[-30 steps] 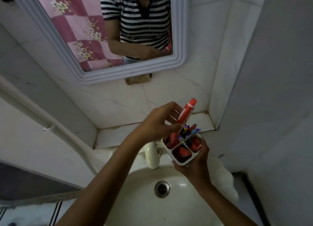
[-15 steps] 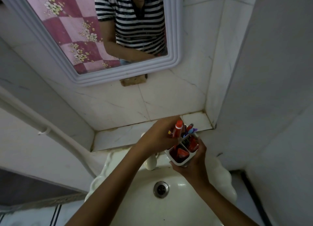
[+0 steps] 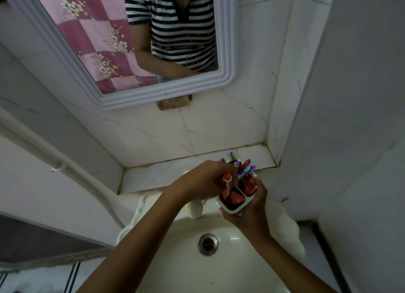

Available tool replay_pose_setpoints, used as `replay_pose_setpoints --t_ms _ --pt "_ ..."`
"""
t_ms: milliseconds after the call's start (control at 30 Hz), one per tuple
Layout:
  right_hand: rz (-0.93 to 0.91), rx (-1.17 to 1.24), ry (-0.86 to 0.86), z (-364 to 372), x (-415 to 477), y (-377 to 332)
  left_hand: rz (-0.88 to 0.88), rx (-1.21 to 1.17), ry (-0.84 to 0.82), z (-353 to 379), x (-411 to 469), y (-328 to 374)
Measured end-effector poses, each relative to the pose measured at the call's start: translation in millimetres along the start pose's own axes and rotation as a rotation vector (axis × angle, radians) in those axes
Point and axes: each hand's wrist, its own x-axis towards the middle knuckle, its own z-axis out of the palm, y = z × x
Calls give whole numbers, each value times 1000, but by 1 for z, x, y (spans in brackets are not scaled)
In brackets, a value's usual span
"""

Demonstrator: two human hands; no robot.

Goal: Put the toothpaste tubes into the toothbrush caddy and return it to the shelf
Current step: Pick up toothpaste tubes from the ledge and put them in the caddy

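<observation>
My right hand [image 3: 249, 211] holds a white toothbrush caddy [image 3: 235, 207] from below, over the back of the sink. Its compartments hold red toothpaste tubes [image 3: 235, 198] and several coloured toothbrushes [image 3: 241, 164] that stick up at the back. My left hand [image 3: 206, 179] is over the caddy's left side, fingers closed around a red toothpaste tube [image 3: 228, 183] that stands cap up in the left compartment, most of it sunk inside. The tiled shelf [image 3: 166, 174] lies just behind the caddy.
A cream sink [image 3: 230, 262] with a metal drain [image 3: 207, 244] is below my hands, a pale tap [image 3: 194, 208] at its back edge. A framed mirror [image 3: 153, 51] hangs above the shelf. A white pipe [image 3: 54, 161] runs down the left wall; a wall closes the right side.
My left hand has lowered the red tube from above the caddy down into its left compartment. The caddy and my right hand have shifted slightly toward the shelf.
</observation>
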Motion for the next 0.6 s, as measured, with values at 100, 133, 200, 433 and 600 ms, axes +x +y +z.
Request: replay_pose_setpoints --t_ms 100,133,200,433,600 --pt "0 -1 -11 0 0 1 18 -58 26 -1 -2 -2" --pt "4 -3 -12 0 1 2 23 -75 43 -3 -3 -1" --pt "5 -9 -9 -1 2 3 29 -63 82 -8 -4 0" --pt "10 8 15 -1 2 3 52 175 158 8 4 6" --pt "-19 -25 -6 0 1 3 2 298 94 16 14 15"
